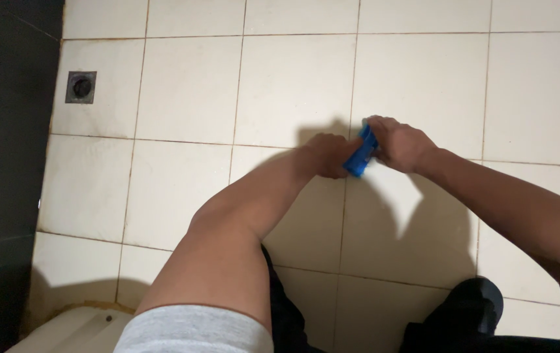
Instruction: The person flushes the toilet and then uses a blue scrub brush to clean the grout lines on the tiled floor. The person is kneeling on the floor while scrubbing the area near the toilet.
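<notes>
The tiled floor (293,85) filled most of the view, pale square tiles with brownish staining along the grout lines. A dark wall (5,131) ran down the left edge, and a pale rounded fixture (71,330) showed at the bottom left corner, too cropped to identify. A small square floor drain (81,87) sat in the upper left tile, well apart from the hands. Dark trousers and what looked like a dark shoe (482,301) showed at the bottom right.

Both bare forearms reached out over the floor and met near the middle of the frame. The left hand (326,155) was closed around the lower end of a small blue object (362,152), and the right hand (401,144) had its fingers curled shut on the upper end. The blue object lay tilted between the two hands, held above a grout line; whether it touched the floor could not be told, nor exactly what kind of thing it was.

Judging from this grip, doing the work well seemed to call for one hand holding the piece steady while the other did the turning or pulling, with the wrists kept low and the force along the object's length so it would not slip out over the hard tiles
</notes>
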